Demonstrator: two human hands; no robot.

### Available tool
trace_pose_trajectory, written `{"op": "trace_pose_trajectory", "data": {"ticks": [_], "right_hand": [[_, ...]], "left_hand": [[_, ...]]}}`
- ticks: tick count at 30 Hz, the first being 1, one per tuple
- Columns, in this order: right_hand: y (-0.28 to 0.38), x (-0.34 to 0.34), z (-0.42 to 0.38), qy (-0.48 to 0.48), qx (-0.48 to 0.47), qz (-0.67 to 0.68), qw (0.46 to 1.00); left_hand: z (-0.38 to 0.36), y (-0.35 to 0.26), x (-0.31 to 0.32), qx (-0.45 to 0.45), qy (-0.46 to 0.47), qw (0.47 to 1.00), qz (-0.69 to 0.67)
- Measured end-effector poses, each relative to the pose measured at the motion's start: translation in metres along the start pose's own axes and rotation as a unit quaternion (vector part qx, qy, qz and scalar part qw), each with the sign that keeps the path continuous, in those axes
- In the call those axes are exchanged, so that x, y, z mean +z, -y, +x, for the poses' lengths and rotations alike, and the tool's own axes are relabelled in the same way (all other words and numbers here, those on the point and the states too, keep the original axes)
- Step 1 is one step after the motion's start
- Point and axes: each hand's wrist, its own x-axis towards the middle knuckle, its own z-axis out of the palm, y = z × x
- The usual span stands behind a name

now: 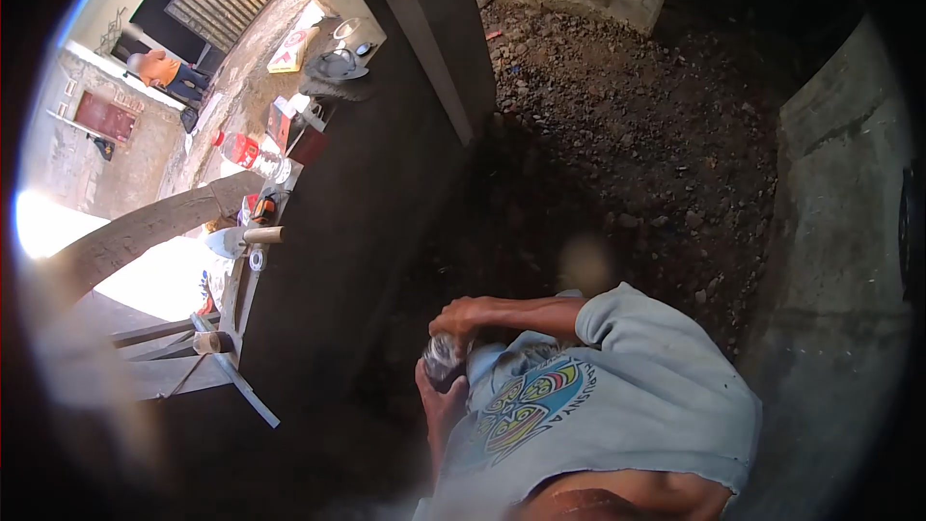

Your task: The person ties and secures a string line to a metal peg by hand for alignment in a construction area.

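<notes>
Hands, two, both on one jar, held close to the chest above dark ground. Right hand: closed over the jar's top, fingers curled round it as on a lid. Left hand: wrapped under and round the jar's body, bearing its weight. Jar: small, dark, seemingly glass; contents cannot be told.

Handling, as judged: the lower hand should grip firm and keep the jar upright while the upper hand turns; glass over stony soil would not survive a slip.

Shirt: grey, printed emblem, just beside the jar.

Containers further out, on the ledge at left: bottle, clear with red label and cap, lying on its side, fill unclear; bowl, pale, contents not visible. Trowel lies near the bottle.
</notes>
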Motion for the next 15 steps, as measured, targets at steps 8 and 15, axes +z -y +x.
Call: {"op": "trace_pose_trajectory", "data": {"ticks": [8, 15], "right_hand": [[-0.028, -0.090, -0.130, -0.432, -0.044, 0.034, 0.900], [-0.063, -0.140, -0.240, -0.397, 0.046, -0.062, 0.915]], "left_hand": [[0.108, -0.043, 0.043, -0.026, 0.036, 0.999, 0.019], [0.177, -0.124, 0.067, 0.043, 0.099, 0.990, -0.087]]}}
